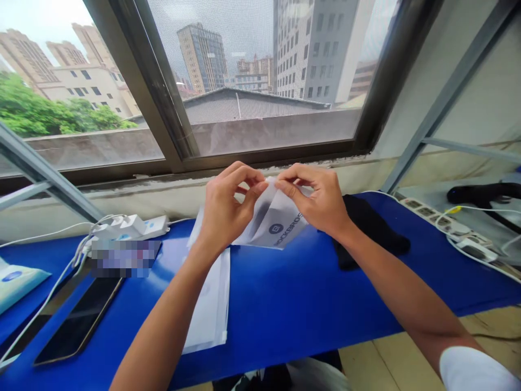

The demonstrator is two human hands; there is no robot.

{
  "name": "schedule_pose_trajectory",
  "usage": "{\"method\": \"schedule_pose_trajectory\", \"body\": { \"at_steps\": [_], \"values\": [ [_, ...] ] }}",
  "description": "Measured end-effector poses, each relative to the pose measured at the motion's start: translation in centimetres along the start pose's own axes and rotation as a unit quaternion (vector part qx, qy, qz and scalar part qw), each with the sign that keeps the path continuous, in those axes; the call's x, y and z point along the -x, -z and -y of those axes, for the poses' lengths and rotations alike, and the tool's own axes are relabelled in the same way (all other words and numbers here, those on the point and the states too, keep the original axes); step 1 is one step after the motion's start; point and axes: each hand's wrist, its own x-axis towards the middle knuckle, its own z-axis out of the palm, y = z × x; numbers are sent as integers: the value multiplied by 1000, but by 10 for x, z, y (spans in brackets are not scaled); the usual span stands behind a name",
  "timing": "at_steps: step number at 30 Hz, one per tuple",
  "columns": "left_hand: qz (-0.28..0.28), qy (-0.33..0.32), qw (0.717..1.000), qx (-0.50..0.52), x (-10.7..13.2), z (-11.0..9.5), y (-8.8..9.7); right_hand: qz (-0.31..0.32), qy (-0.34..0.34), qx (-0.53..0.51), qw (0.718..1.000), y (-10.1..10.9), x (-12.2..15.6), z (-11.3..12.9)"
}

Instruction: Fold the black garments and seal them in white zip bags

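Both hands hold a small white plastic bag (pixel 277 220) with a dark printed logo, raised a little above the blue table (pixel 293 304). My left hand (pixel 226 209) pinches the bag's top edge on the left side. My right hand (pixel 315 198) pinches the same edge on the right side, fingertips almost touching the left's. Under my left forearm lies a stack of flat white bags (pixel 209 304). A black cloth item (pixel 368 228) lies on the table just behind my right wrist.
A dark phone (pixel 79 320) lies at the left with white cables and a white power strip (pixel 134 227) behind it. A pale packet (pixel 18 282) sits at the far left. Another power strip (pixel 443 222) with cables lies at the right. The window frame (pixel 171 108) stands behind the table.
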Motion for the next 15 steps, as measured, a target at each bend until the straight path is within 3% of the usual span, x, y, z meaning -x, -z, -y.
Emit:
{"method": "schedule_pose_trajectory", "body": {
  "at_steps": [4,7,11,13,15],
  "values": [
    [74,-43,990,-111,-4,13,17,-168,20,27,985,24,-7,-10],
    [93,-42,981,-166,-7,27,32,-263,31,64,962,45,-13,-20],
    [127,9,981,-147,-11,34,44,-276,32,83,957,46,-17,-31],
    [138,69,986,-66,-12,34,49,-274,6,73,959,36,-16,-37],
    [113,155,980,46,-13,39,57,-275,-47,47,959,24,-16,-45]
  ]
}}
